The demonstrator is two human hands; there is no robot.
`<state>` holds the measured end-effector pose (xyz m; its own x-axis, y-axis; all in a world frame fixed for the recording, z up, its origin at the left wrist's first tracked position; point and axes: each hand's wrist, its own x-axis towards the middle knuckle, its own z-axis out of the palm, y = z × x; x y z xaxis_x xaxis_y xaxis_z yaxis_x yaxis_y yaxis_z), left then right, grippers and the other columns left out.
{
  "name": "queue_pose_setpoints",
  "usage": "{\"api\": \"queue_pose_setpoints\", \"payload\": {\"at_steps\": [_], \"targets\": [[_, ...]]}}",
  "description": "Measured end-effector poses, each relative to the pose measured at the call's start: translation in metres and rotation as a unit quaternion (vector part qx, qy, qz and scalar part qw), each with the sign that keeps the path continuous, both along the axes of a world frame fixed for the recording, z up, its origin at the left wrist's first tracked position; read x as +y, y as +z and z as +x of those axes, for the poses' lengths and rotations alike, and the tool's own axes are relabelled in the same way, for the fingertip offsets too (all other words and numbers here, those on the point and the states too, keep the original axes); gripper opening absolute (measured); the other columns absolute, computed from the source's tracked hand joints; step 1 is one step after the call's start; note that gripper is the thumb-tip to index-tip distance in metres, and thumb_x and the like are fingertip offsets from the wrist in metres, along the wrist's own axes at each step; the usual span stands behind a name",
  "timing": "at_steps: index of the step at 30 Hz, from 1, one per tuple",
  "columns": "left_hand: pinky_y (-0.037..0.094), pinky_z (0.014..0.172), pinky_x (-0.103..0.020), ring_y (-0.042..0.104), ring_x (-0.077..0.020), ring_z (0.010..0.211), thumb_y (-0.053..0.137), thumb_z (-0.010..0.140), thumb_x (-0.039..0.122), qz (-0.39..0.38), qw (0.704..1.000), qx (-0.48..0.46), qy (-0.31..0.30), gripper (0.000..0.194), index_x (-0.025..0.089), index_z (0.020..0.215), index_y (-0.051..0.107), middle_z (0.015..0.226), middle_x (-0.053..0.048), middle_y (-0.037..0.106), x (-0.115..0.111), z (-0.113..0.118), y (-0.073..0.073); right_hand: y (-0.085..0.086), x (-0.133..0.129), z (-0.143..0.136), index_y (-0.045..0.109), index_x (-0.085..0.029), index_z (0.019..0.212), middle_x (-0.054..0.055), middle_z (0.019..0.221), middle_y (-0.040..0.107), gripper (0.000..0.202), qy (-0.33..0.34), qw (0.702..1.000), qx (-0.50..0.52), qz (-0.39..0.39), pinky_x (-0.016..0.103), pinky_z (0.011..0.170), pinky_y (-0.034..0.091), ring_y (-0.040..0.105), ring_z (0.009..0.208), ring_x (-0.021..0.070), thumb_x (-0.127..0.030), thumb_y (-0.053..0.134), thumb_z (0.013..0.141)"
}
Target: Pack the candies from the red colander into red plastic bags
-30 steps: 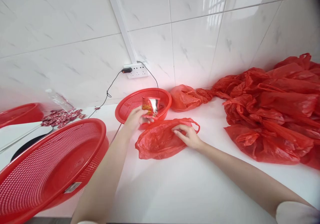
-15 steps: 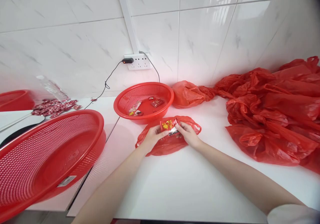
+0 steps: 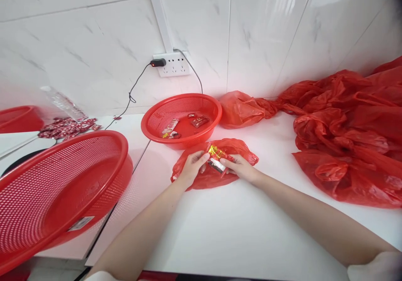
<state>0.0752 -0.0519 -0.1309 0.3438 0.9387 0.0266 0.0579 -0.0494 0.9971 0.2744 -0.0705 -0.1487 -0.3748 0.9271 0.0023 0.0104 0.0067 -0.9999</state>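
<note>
Both of my hands are over a red plastic bag (image 3: 204, 183) lying flat on the white table. Between them is a shiny red-and-gold snack packet (image 3: 216, 151), with a white-and-dark packet (image 3: 216, 165) just below it. The thumb of my left hand (image 3: 194, 167) presses on the left edge of the red-and-gold packet. My right hand (image 3: 241, 167) grips the right side of the packets, thumb on top. Just beyond the bag stands a round red mesh basket (image 3: 146, 124) holding several small packets.
A large red basket (image 3: 121, 147) stands tilted at left. Behind it lie small red packets (image 3: 64, 127) and a clear plastic container (image 3: 63, 101). A tied red bag (image 3: 240, 110) and a heap of red bags (image 3: 351, 117) sit right. A black cable (image 3: 132, 86) hangs from the wall socket (image 3: 174, 65).
The packets in my hands have tilted, their right end lower, and the white-and-dark one shows more. My hands stay over the bag. The camera view has shifted slightly.
</note>
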Motion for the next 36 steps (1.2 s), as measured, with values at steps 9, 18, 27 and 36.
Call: {"api": "queue_pose_setpoints", "payload": {"at_steps": [9,18,27,36], "targets": [[0.041,0.06,-0.025,0.051,-0.0105,0.058,0.071,0.076,0.047,-0.035,0.998,0.043,-0.034,0.035,0.013,0.082,0.07,0.069,-0.001,0.066,-0.004,0.004,0.0,-0.003,-0.004,0.002,0.057,-0.016,0.079,-0.003,0.059,0.05,0.043,0.006,0.998,-0.045,0.035,0.024,0.053,0.034,0.044,0.054,0.0099,-0.058,0.052,0.088],[0.042,0.062,-0.024,0.051,-0.0104,0.064,0.065,0.083,0.046,-0.043,0.997,0.026,-0.057,0.032,0.015,0.086,0.065,0.077,0.0,0.063,-0.004,0.004,-0.008,0.003,-0.003,0.002,0.05,-0.017,0.066,-0.004,0.059,0.046,0.04,0.061,0.992,-0.064,0.094,0.024,0.054,0.035,0.041,0.055,0.0095,-0.051,0.053,0.088],[0.041,0.063,-0.025,0.052,-0.0112,0.066,0.065,0.082,0.044,-0.019,0.995,0.053,-0.083,0.029,0.015,0.087,0.065,0.077,0.0,0.061,-0.004,0.005,-0.004,-0.003,-0.004,-0.002,0.057,-0.017,0.079,-0.001,0.065,0.055,0.039,-0.003,0.997,-0.042,0.061,0.024,0.054,0.041,0.049,0.057,0.0108,-0.054,0.053,0.089],[0.035,0.062,-0.024,0.043,-0.0098,0.058,0.069,0.079,0.036,-0.023,0.999,0.014,-0.038,0.025,0.016,0.068,0.059,0.058,0.004,0.049,-0.002,0.001,0.008,-0.005,0.001,0.002,0.061,-0.016,0.079,0.002,0.072,0.062,0.042,0.013,1.0,0.019,0.019,0.025,0.059,0.044,0.053,0.059,0.0102,-0.057,0.057,0.086]]}}
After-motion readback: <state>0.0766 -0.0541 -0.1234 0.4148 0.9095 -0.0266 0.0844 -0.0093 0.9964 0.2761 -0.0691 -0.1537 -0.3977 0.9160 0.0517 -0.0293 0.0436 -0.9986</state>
